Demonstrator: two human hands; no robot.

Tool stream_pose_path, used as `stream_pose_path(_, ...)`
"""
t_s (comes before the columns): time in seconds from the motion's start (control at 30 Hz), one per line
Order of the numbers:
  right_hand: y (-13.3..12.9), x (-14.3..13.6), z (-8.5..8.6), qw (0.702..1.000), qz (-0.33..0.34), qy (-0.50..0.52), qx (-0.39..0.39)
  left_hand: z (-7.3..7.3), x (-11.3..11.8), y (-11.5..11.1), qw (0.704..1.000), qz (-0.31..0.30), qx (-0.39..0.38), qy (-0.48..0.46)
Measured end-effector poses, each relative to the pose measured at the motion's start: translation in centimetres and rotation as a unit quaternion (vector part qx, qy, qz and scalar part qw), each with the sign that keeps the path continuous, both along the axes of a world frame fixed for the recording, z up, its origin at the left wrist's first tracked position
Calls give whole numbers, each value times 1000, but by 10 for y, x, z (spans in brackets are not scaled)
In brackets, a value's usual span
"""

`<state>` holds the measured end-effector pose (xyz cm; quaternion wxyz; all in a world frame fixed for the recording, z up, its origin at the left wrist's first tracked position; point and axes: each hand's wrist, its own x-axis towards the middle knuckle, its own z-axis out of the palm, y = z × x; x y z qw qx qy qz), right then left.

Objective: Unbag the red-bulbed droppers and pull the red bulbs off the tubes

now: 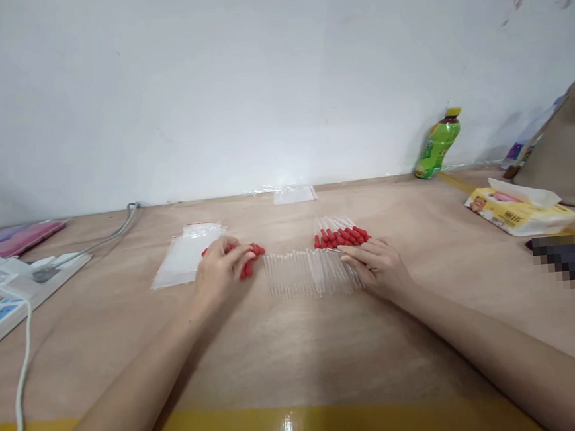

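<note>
My left hand (221, 264) is over a small pile of red rubber bulbs (246, 269) on the left, its fingers curled together among them. Whether a bulb is pinched there is hidden by the fingers. My right hand (378, 265) is closed, with thumb and fingertips pinching a thin clear dropper tube (335, 250) at the right end of a row. That row of clear dropper tubes (292, 275) lies side by side between my hands. Just behind, droppers with red bulbs (341, 236) fitted lie grouped, their clear stems pointing to the wall.
Clear plastic bags (179, 260) lie behind my left hand, and another bag (294, 194) by the wall. A power strip (35, 295) with cables is at left. At right are a green bottle (438, 144), a yellow tissue pack (520, 207), a beige bag (561, 147) and a pixelated dark object (572, 263).
</note>
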<state>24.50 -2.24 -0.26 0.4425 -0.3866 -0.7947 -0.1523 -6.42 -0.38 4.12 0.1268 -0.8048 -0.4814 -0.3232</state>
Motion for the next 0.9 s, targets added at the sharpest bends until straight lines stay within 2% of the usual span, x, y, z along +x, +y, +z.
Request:
stream_pose_path(0.07,2,-1,2,998,-52,-17,-7,17,-16,1,995,47,-80,25)
stream_pose_path(0.17,3,-9,1,996,-70,-45,-42,34,-33,0,968,121,-210,70)
stream_pose_path(0.27,1,-14,-1,995,-69,-39,-65,38,-39,-1,941,143,-303,51)
stream_pose_path(0.33,0,-15,-2,995,-73,-22,-66,36,-39,0,930,150,-335,18)
stream_pose_path(0.53,1,-18,-3,995,-87,-16,-55,17,-36,10,934,175,-309,-32)
stream_pose_path(0.63,1,-23,-4,995,-93,-20,-37,11,-35,12,940,167,-295,-41)
stream_pose_path(0.9,-3,-28,-6,994,-98,-42,-18,18,-32,6,937,180,-300,-10)
